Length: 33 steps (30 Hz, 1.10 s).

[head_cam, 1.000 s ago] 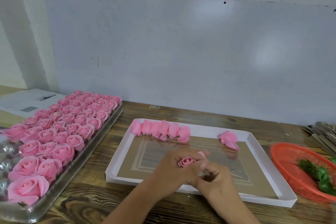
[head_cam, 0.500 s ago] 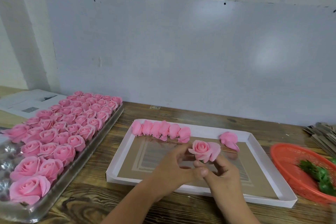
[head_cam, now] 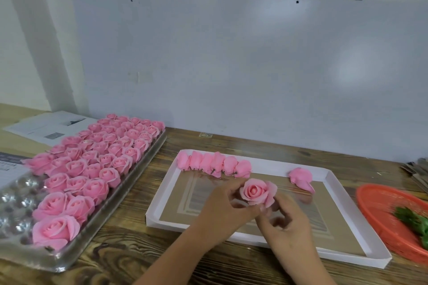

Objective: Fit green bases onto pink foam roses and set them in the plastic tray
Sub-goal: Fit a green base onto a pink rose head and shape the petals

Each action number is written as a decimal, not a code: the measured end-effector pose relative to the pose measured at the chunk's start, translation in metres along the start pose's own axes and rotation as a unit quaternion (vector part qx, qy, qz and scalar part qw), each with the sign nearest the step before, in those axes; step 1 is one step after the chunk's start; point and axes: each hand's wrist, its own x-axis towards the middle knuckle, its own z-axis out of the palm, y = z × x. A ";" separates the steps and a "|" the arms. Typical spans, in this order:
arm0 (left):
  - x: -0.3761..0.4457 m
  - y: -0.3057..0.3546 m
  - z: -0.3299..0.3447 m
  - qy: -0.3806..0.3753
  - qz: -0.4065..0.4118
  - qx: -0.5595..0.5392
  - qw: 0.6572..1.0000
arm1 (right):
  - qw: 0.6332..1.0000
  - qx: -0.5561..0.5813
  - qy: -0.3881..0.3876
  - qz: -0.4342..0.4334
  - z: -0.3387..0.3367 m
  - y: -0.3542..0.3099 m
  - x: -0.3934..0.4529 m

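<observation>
The pink foam rose (head_cam: 257, 192) is now lifted and turned bloom-up toward me; a second ago it sat low, half buried in my fingers, with only the top showing. It sits above the white shallow cardboard tray (head_cam: 273, 163), over its middle, not set down.

My left hand (head_cam: 222, 210) holds the rose from the left, fingers curled round its underside and side. My right hand (head_cam: 284, 220) is just under and right of the bloom, fingertips pinching at its base. The underside is hidden, so I can't tell whether a green base is fully seated. No green shows between my fingers.

My read: the fitting step is done or nearly done, and lifting the bloom up is a check before placing it.

Six finished pink roses (head_cam: 214, 165) lie on their sides along the tray's far edge, touching in a row. One more lone pink rose (head_cam: 301, 177) lies near the far right corner, well apart from the row. The gap between them is the likely landing spot.

The supply is a clear plastic blister tray (head_cam: 143, 159) of upright pink roses at left, mostly full. Green plastic bases (head_cam: 414, 221) lie in the orange mesh basket (head_cam: 379, 206) at right. Lots of cycles left.
</observation>
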 end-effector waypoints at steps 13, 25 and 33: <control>-0.071 0.026 -0.106 0.095 -0.009 0.144 0.985 | 0.999 0.021 -0.016 0.028 -0.001 0.006 -0.005; -0.136 0.027 -0.280 0.241 -0.148 0.290 0.914 | 0.998 0.039 -0.021 0.046 0.000 0.010 -0.005; -0.166 -0.119 -0.469 0.353 -0.213 0.240 0.879 | 0.998 0.040 -0.025 0.046 -0.001 0.013 -0.005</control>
